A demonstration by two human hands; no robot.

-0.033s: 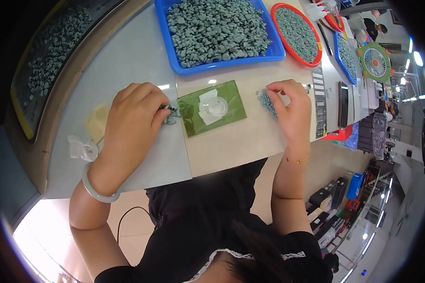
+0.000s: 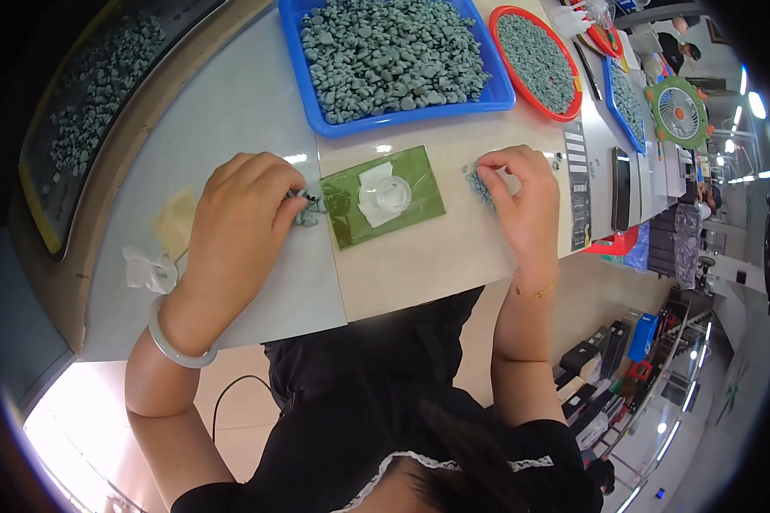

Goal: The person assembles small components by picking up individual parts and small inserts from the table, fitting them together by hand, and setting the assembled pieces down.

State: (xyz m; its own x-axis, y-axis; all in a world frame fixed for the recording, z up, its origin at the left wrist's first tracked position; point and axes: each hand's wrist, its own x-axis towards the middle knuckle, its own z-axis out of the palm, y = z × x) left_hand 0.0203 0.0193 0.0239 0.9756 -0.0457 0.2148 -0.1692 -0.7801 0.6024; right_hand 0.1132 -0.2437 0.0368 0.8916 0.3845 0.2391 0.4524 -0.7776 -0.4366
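Note:
My left hand (image 2: 244,205) rests on the grey table half with its fingers curled and the thumb near them. Dark green stones (image 2: 308,212) stick out at its fingertips. My right hand (image 2: 524,198) is pinched, thumb and forefinger together, over a small heap of finer blue-grey stones (image 2: 479,184); whatever lies between the tips is too small to make out. Between the hands lies a flat green pad (image 2: 423,184). On it sit a white paper piece (image 2: 376,212) and a small clear round dish (image 2: 392,195).
Beyond the pad stands a blue tray (image 2: 419,118) of green stones, with a red round tray (image 2: 571,111) of smaller ones beside it. Farther right are a phone (image 2: 621,190) and a green fan (image 2: 678,113). Crumpled tissue (image 2: 150,268) and a yellowish sheet (image 2: 176,221) lie left.
My right hand has shifted very slightly left over the small heap. The left hand looks almost unmoved.

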